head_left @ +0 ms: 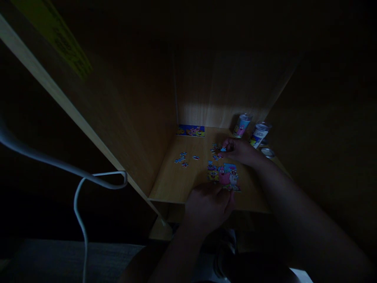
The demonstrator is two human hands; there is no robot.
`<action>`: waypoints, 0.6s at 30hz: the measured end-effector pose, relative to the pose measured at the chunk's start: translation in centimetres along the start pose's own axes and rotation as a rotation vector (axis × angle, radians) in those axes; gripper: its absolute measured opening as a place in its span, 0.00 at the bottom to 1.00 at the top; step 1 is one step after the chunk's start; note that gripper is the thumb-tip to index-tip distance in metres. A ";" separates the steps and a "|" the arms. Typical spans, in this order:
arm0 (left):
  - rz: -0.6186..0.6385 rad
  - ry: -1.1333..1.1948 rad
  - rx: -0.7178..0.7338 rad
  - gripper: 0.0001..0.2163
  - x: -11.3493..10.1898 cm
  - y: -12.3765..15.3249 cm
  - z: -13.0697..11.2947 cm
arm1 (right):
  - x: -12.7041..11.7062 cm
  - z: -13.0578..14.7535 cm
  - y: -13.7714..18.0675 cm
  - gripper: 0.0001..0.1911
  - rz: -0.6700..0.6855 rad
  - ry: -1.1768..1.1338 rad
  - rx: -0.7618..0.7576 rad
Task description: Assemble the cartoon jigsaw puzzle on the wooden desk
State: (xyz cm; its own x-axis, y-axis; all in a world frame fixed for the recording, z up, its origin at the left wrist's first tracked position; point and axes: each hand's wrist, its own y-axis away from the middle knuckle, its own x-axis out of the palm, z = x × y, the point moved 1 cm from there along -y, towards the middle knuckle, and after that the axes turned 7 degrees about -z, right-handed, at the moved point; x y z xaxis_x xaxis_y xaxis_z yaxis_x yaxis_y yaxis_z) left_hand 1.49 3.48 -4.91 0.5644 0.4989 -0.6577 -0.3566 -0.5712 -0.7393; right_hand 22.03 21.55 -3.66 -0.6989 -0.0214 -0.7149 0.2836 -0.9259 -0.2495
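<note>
A partly assembled cartoon jigsaw puzzle (225, 175) lies on a wooden desk (173, 182) inside a dim cubicle. My left hand (207, 206) rests at the puzzle's near edge, its fingers curled against the pieces. Farther back, my right hand (240, 150) pinches a small blue puzzle piece (224, 149) over a cluster of loose pieces (216, 153). More loose pieces (184, 158) lie scattered to the left.
Two printed canisters (242, 125) (259, 134) stand at the back right, with a round metal lid (267, 152) beside them. A picture card (190, 130) leans at the back wall. Wooden partitions enclose the desk. A white cable (79, 184) hangs at left.
</note>
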 end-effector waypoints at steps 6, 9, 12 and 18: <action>0.012 -0.011 0.006 0.12 0.0 0.0 0.0 | 0.0 0.2 0.1 0.25 0.030 -0.018 -0.001; 0.004 -0.007 0.003 0.12 0.0 0.0 -0.1 | 0.0 0.6 0.1 0.26 0.035 -0.037 0.009; -0.002 -0.004 0.002 0.11 0.1 0.0 -0.1 | -0.1 1.0 0.2 0.27 0.039 -0.035 0.027; 0.024 -0.011 -0.003 0.10 0.1 -0.1 0.0 | -0.1 0.9 0.2 0.26 0.051 -0.038 0.031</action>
State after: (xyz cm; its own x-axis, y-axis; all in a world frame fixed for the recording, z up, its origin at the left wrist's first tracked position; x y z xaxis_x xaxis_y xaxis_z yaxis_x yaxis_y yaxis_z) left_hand 1.60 3.57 -4.91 0.5478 0.4919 -0.6767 -0.3674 -0.5852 -0.7229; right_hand 21.50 21.06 -3.04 -0.7087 -0.0821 -0.7007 0.2988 -0.9347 -0.1926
